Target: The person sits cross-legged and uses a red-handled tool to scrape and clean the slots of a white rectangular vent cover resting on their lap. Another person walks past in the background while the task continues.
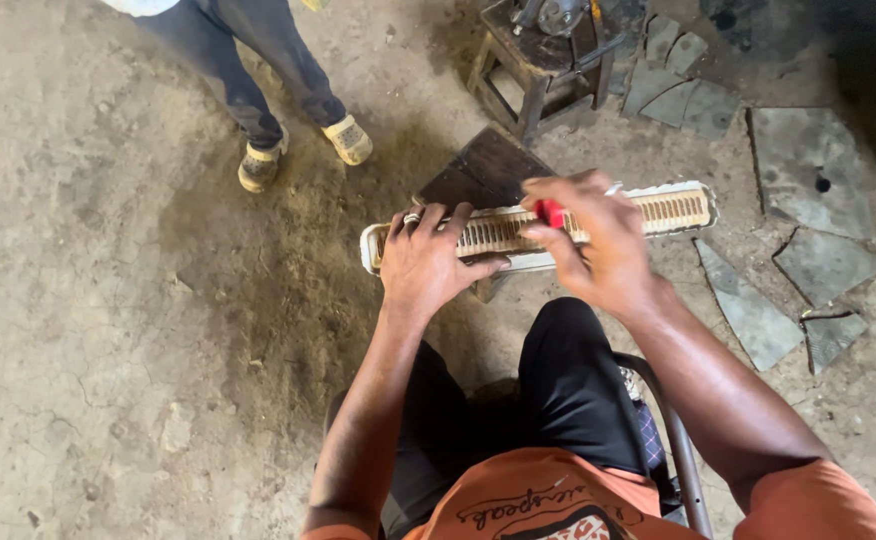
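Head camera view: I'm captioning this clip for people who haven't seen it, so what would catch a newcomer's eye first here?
At centre, a long pale slotted piece lies across a small dark wooden stool. The left hand presses on it, and the right hand pinches a small red object against its ribs. At upper left, another person's legs in dark trousers and yellowish clogs stand on the dirt floor, and broken grey slabs lie at right.

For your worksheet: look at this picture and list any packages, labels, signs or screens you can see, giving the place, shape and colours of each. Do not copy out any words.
No packages, signs or screens show.
Printed design: on the chest of the person's orange shirt, bottom edge of the view; dark curved script above a dark rounded patch with pale marks, partly cut off.
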